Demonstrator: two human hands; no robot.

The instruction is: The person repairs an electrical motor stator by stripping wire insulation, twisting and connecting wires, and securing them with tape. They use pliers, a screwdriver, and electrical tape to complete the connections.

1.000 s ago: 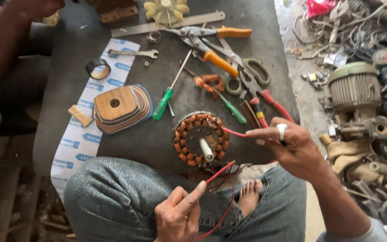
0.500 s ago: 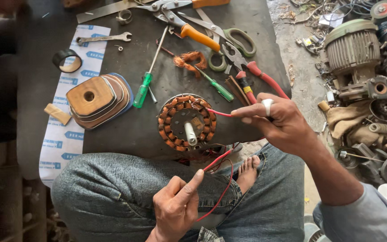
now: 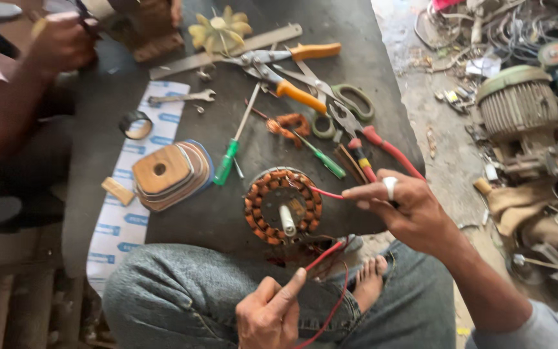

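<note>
The stator [image 3: 283,205], a ring of copper coils around a white shaft, lies on the dark bench [image 3: 356,58] just beyond the person's knee. Its windings look complete and laced, so the winding seems done; what appears left is sorting or joining the red leads [image 3: 323,191], which hang loose with no joint visible. The right hand [image 3: 403,208] pinches one red lead, its grip narrow, thumb and forefinger closed on the wire just right of the stator, the lead running taut back to the coil ring. The left hand [image 3: 272,310], low over the knee, nips another red lead between thumb and forefinger; that wire loops down past the jeans. Screwdrivers [image 3: 230,158], pliers [image 3: 363,139] and scissors [image 3: 337,103] lie untouched beyond the stator. Another person's hand [image 3: 59,42] works at the far left.
</note>
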